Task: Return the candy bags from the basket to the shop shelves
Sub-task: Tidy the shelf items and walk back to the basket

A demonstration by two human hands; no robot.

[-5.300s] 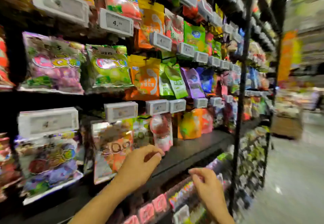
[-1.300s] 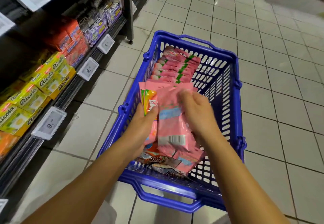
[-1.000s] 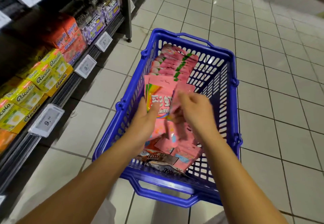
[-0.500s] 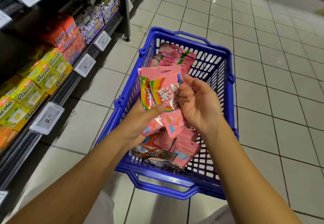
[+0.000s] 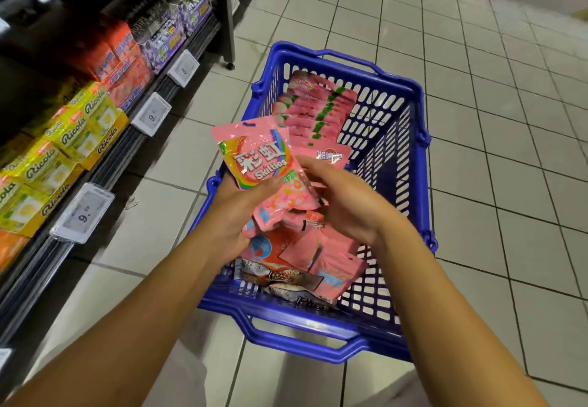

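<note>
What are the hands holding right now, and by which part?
The left hand grips a pink Skittles bag by its lower half, thumb across the front. The right hand touches its right edge.

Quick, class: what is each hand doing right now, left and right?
Left hand: grips the pink Skittles bag, thumb across its front.
Right hand: fingers curled against the same stack of bags; whether it truly holds cannot be told.

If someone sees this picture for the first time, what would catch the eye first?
Probably the pink Skittles bag, held up at the centre by the left hand with the right hand touching its edge. Right behind it is the blue basket on the tiled floor, full of pink candy bags, and yellow Ricola boxes fill the shelf on the left.
</note>
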